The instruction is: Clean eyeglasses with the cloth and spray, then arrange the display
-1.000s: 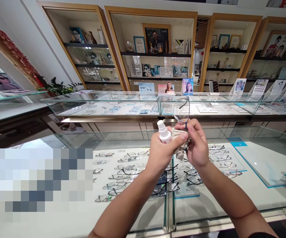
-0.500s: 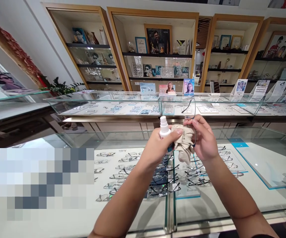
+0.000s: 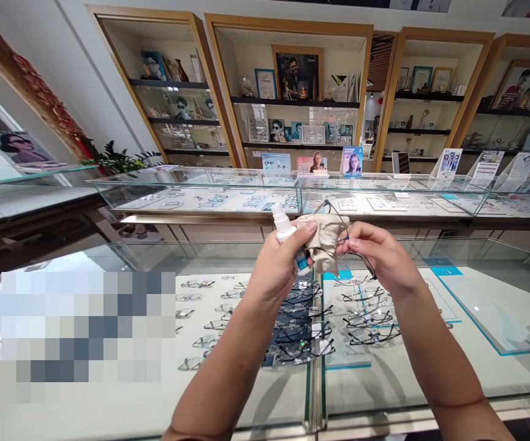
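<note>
My left hand point(image 3: 276, 263) is closed around a white spray bottle point(image 3: 284, 225) with a blue label, and its thumb presses a beige cleaning cloth point(image 3: 324, 248) beside the bottle. Pinched in my right hand point(image 3: 379, 254) is a pair of dark, thin-framed eyeglasses point(image 3: 339, 215). One temple arm rises up and to the left above the cloth; the other slants down by my right palm. The cloth lies against the glasses and covers part of them. Both hands are raised over the glass display counter point(image 3: 265, 416).
Under the counter glass lie rows of eyeglasses point(image 3: 304, 331), with blue-edged panels point(image 3: 489, 318) on the right. Across the aisle stands another glass showcase point(image 3: 228, 184) bearing small signs point(image 3: 353, 160). Wooden shelves point(image 3: 292, 101) line the wall. Part of the left side is pixelated.
My left hand has shifted left and slightly up with the bottle and cloth. The eyeglasses in my right hand have turned, their upper temple now leaning left over the cloth.
</note>
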The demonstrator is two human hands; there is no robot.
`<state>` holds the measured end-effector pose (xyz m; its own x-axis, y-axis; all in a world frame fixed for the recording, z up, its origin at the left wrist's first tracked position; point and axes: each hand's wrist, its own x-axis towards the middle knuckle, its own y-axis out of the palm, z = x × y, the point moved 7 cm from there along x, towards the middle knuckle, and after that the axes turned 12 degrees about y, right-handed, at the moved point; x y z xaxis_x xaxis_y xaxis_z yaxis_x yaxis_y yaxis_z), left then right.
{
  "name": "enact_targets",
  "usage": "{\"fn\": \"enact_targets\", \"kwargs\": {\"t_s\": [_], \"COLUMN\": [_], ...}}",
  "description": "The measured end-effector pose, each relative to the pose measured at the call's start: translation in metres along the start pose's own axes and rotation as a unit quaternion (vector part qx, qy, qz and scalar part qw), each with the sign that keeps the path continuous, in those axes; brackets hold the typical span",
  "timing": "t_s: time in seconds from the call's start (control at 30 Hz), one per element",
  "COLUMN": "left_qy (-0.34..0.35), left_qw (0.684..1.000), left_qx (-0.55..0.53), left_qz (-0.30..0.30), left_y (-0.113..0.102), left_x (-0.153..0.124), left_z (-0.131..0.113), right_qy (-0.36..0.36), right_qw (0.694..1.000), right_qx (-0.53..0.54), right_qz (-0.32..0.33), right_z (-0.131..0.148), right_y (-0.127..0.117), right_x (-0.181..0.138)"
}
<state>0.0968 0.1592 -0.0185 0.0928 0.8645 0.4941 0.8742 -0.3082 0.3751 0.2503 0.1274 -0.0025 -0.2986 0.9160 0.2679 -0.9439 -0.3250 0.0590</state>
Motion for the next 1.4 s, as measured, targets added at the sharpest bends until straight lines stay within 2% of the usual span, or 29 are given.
{"fn": "enact_targets", "kwargs": {"t_s": [0.53,0.77,0.87,1.13,1.2,1.33,1.4], "left_qy": [-0.006,0.041,0.064,0.128,0.118,0.034,0.013], "left_qw": [0.997,0.995,0.994,0.99,0.992,0.995,0.993], "left_qx": [0.036,0.059,0.066,0.052,0.041,0.019,0.012], "left_qz": [0.068,0.07,0.054,-0.04,-0.012,0.096,0.119], "left_y": [0.008,0.012,0.011,-0.002,0.0,0.008,0.01], "left_x": [-0.001,-0.003,-0.004,-0.004,-0.002,0.001,0.001], "left_z": [-0.004,-0.006,-0.006,-0.002,-0.004,-0.004,-0.002], "right_qy": [0.023,0.023,0.033,0.053,0.054,0.047,0.048], "right_qw": [0.999,0.997,0.996,0.994,0.993,0.993,0.992], "right_qx": [0.023,0.026,0.033,0.041,0.051,0.071,0.087], "right_qz": [0.039,0.064,0.074,0.088,0.087,0.08,0.083], "right_z": [-0.009,-0.017,-0.02,-0.026,-0.026,-0.02,-0.018], "right_y": [0.006,0.011,0.014,0.025,0.024,0.016,0.014], "right_x": [0.005,0.007,0.007,0.007,0.008,0.008,0.008]}}
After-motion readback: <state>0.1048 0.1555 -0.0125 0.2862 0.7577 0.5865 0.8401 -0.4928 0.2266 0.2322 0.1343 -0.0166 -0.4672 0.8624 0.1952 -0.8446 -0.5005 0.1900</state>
